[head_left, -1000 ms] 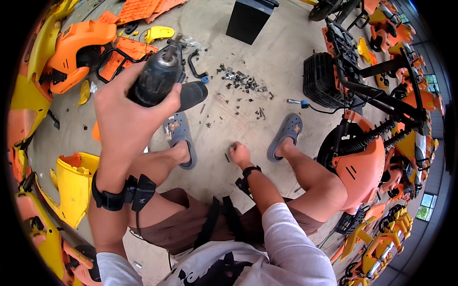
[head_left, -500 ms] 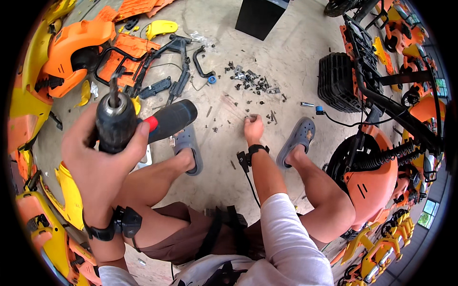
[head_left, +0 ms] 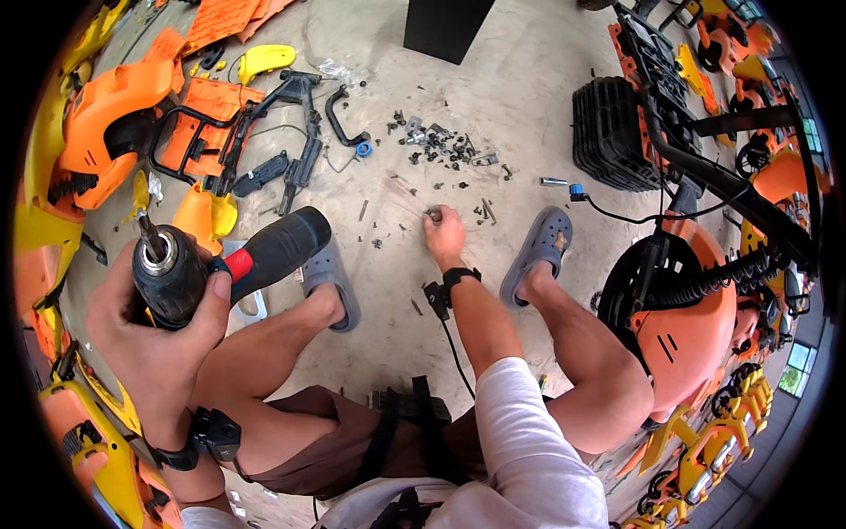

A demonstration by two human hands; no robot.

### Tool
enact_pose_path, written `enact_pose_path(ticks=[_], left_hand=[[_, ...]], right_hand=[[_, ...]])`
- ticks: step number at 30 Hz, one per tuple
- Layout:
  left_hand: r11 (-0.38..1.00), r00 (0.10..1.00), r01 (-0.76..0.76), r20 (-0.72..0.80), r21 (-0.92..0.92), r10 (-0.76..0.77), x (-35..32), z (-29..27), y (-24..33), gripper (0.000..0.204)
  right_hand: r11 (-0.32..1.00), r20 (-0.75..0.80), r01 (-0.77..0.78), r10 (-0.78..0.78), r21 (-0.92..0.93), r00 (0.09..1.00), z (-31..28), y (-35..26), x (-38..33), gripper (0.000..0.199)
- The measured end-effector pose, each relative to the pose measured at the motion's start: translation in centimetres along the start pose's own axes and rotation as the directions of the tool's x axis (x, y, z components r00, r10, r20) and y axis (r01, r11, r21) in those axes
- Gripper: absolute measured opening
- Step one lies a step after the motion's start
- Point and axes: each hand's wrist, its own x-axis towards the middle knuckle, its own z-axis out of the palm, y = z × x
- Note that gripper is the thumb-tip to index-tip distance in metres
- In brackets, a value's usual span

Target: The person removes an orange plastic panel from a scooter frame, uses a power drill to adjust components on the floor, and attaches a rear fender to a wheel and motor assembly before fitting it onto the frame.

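My left hand [head_left: 154, 353] is wrapped around the body of a black cordless drill [head_left: 284, 245], raised above my left leg. Its handle, with a red part beside my thumb, sticks out to the right. A metal bit [head_left: 148, 231] projects from the chuck toward the far side. Down at the floor, my right hand [head_left: 445, 236] has its fingers pinched together. Something small and grey shows at the fingertips, too small to name. Just beyond that hand lies a pile of small screws and metal clips [head_left: 449, 148], with a few loose screws [head_left: 485, 210] beside it.
Black frame parts [head_left: 295, 132] and orange and yellow panels [head_left: 207, 119] lie far left. A black box [head_left: 448, 31] stands at the far side. On the right are a partly stripped orange vehicle [head_left: 683, 326] and stacked black crates [head_left: 608, 132]. Grey clogs [head_left: 539, 251] are on my feet.
The view has shifted, so the floor items appear further left. My left hand has brought the drill lower and nearer to me. A small grey thing now shows at my right fingertips.
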Motion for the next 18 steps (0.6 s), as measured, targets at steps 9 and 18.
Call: enact_pose_path(ticks=[9, 18], left_hand=[[0.999, 0.999, -0.048, -0.013, 0.009, 0.048, 0.0, 0.9, 0.8, 0.022], [0.998, 0.999, -0.045, 0.023, 0.040, 0.044, 0.4, 0.8, 1.0, 0.023]], right_hand=[[0.991, 0.051, -0.132, 0.133, -0.026, 0.990, -0.7, 0.1, -1.4, 0.024], [0.923, -0.024, -0.341, 0.351, 0.175, 0.936, -1.5, 0.5, -4.9, 0.023]])
